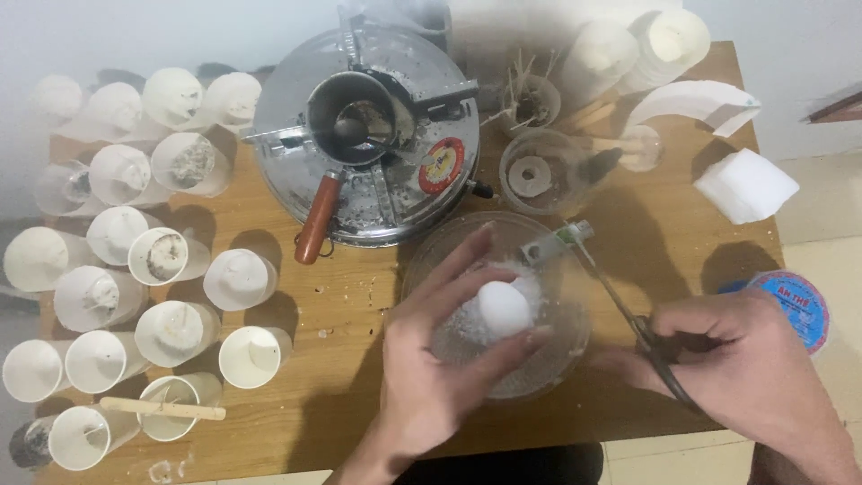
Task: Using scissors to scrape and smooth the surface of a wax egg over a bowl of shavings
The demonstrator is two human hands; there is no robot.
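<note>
Left hand [440, 359] pinches a white ball [503, 308] over a glass bowl [566, 359]; right hand [745, 368] grips tongs [620, 305]; a loose pinch could drop the ball

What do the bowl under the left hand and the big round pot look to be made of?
Bowl: clear glass or plastic, since the table shows through its rim. Pot: shiny silvery metal, going by its reflections; its handle looks like brown wood or plastic.
</note>
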